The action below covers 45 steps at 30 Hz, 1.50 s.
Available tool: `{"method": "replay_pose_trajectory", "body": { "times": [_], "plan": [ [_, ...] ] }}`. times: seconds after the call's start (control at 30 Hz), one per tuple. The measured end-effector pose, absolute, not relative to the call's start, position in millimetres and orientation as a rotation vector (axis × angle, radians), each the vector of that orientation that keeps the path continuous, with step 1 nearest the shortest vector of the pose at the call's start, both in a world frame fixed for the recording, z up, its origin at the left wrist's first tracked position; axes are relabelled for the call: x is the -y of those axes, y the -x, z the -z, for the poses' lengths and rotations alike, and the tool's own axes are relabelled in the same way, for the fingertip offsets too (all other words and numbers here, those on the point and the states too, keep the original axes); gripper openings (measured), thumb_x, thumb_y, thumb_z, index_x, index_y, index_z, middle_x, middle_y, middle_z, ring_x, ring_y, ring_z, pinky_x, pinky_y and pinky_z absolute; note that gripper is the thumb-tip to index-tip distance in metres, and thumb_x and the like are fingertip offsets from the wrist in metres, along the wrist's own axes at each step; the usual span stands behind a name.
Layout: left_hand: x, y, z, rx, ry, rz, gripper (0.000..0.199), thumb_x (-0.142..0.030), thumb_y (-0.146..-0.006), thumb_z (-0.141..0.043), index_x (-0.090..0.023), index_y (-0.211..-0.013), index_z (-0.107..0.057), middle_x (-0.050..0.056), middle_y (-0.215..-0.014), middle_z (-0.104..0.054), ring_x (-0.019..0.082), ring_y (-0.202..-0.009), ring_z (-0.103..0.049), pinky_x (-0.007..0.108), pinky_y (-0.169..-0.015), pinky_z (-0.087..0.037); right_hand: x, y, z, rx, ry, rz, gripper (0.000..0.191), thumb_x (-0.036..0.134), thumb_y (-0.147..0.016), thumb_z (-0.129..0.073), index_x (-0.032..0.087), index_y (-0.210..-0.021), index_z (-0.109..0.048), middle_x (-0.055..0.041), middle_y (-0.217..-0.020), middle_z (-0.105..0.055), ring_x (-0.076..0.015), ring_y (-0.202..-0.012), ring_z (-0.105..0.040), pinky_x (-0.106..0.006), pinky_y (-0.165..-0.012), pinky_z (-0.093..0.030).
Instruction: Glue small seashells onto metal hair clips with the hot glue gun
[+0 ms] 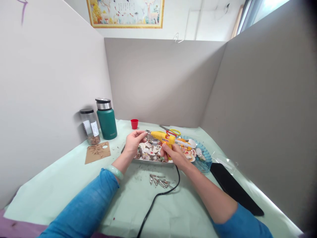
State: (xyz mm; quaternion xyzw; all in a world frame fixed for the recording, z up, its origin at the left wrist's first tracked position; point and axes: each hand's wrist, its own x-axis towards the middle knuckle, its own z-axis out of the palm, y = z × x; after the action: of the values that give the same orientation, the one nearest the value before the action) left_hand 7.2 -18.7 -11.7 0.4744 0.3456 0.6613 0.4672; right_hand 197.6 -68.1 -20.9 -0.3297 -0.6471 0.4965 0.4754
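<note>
A yellow glue gun with a glue stick out of its back is gripped in my right hand, its nozzle pointing left. At the nozzle, my left hand pinches a small item, too small to make out. Under both hands lies a metal tray full of shells. Several small metal clips are piled on the cloth in front of the tray. A black cord runs from the glue gun toward the front edge.
A green bottle, a jar and a brown card stand or lie left. Behind are a red cup and scissors. Right are a blue plate with shells and a black flat object. Grey panels enclose the table.
</note>
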Motion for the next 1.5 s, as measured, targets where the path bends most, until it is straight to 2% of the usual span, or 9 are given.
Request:
{"method": "replay_pose_trajectory", "body": {
  "times": [0.13, 0.5, 0.7, 1.1, 1.27, 1.33, 1.5],
  "plan": [
    [16.9, -6.3, 13.5, -0.838, -1.170, -1.623, 0.033, -0.031, -0.059, -0.078, -0.011, -0.080, -0.063, 0.000, -0.065, -0.064, 0.006, -0.048, -0.052, 0.020, -0.051, -0.043, 66.1, -197.8, 23.0, 1.612, 0.799, -1.211, 0.039, 0.053, -0.083, -0.052, 0.014, -0.085, -0.058, 0.0005, -0.061, -0.057, -0.0066, -0.042, -0.043, -0.021, -0.042, -0.037],
    [17.0, -6.3, 11.8, -0.822, -1.097, -1.655, 0.035, -0.029, -0.055, -0.080, -0.011, -0.079, -0.063, -0.002, -0.063, -0.061, 0.006, -0.047, -0.051, 0.021, -0.051, -0.043, 66.0, -197.8, 22.8, 1.567, 0.804, -1.188, 0.042, 0.053, -0.082, -0.053, 0.014, -0.097, -0.056, 0.0017, -0.062, -0.058, -0.0066, -0.040, -0.043, -0.021, -0.040, -0.035],
    [16.4, -6.4, 13.2, -0.819, -1.127, -1.644, 0.032, -0.029, -0.058, -0.079, -0.011, -0.079, -0.063, -0.001, -0.063, -0.061, 0.006, -0.048, -0.051, 0.020, -0.051, -0.043, 66.4, -197.8, 22.3, 1.608, 0.819, -1.188, 0.041, 0.055, -0.081, -0.053, 0.014, -0.077, -0.058, 0.0005, -0.061, -0.057, -0.0060, -0.040, -0.042, -0.022, -0.042, -0.035],
    [13.2, -5.1, 16.3, -0.828, -1.152, -1.635, 0.031, -0.029, -0.060, -0.078, -0.011, -0.081, -0.064, -0.001, -0.063, -0.061, 0.006, -0.048, -0.051, 0.020, -0.051, -0.042, 66.5, -197.1, 22.4, 1.586, 0.824, -1.194, 0.040, 0.054, -0.080, -0.055, 0.015, -0.091, -0.059, 0.0010, -0.062, -0.058, -0.0075, -0.041, -0.044, -0.023, -0.042, -0.035],
    [15.6, -5.9, 14.5, -0.830, -1.132, -1.641, 0.032, -0.029, -0.059, -0.078, -0.011, -0.081, -0.063, -0.001, -0.063, -0.061, 0.006, -0.048, -0.051, 0.021, -0.052, -0.043, 65.7, -197.2, 22.1, 1.593, 0.835, -1.170, 0.042, 0.055, -0.081, -0.053, 0.015, -0.069, -0.057, -0.0008, -0.061, -0.057, -0.0070, -0.040, -0.042, -0.024, -0.042, -0.034],
    [16.4, -6.2, 13.6, -0.825, -1.130, -1.644, 0.032, -0.029, -0.059, -0.078, -0.011, -0.080, -0.063, -0.001, -0.063, -0.060, 0.006, -0.048, -0.051, 0.021, -0.052, -0.043, 65.3, -197.2, 22.1, 1.604, 0.837, -1.169, 0.043, 0.055, -0.081, -0.053, 0.015, -0.066, -0.056, -0.0009, -0.061, -0.057, -0.0068, -0.040, -0.043, -0.023, -0.043, -0.034],
    [18.0, -6.8, 11.6, -0.818, -1.139, -1.650, 0.030, -0.028, -0.059, -0.078, -0.011, -0.079, -0.063, -0.003, -0.059, -0.058, 0.006, -0.047, -0.050, 0.020, -0.051, -0.042, 65.6, -196.9, 21.7, 1.577, 0.840, -1.174, 0.042, 0.056, -0.080, -0.054, 0.015, -0.082, -0.058, 0.0008, -0.061, -0.057, -0.0067, -0.040, -0.043, -0.022, -0.041, -0.033]
  ]
}}
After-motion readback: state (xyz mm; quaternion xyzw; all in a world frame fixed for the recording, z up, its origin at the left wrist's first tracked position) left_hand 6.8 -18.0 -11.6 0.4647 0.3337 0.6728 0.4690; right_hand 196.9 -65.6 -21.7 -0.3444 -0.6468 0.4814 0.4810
